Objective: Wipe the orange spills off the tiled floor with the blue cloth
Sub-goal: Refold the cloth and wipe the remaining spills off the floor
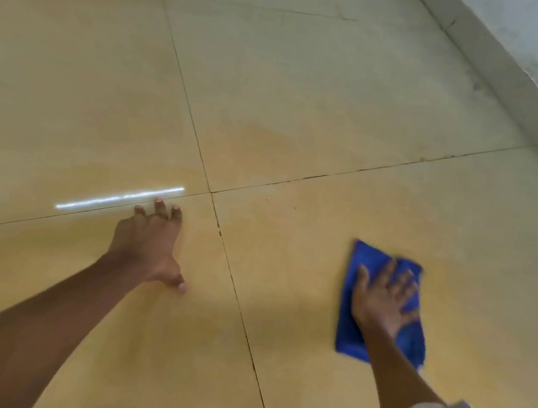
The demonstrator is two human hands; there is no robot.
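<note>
The blue cloth (pixel 385 303) lies flat on the tiled floor (pixel 311 88), on the tile at the lower right, and the right hand (pixel 382 297) rests on top of it with its fingers spread out straight, pressing it down and not curling round it. The cloth is longer from near to far than from side to side, so its long way points away from the person. The left hand (pixel 151 242) is well apart from the cloth, on the next tile to the left, with its fingers spread and its fingertips on the floor, holding nothing; it looks like it props the person up. A bright white streak of light (pixel 119 198) shines on the floor just past its fingertips. The floor has a faint orange tint (pixel 269 141) that seems stronger on the tile up and to the left of the cloth, past the crossing of the dark tile lines (pixel 211 192), though no clear puddle shows. So the right hand is the one to wipe, and the push should likely go forward and left from where the cloth lies.
</note>
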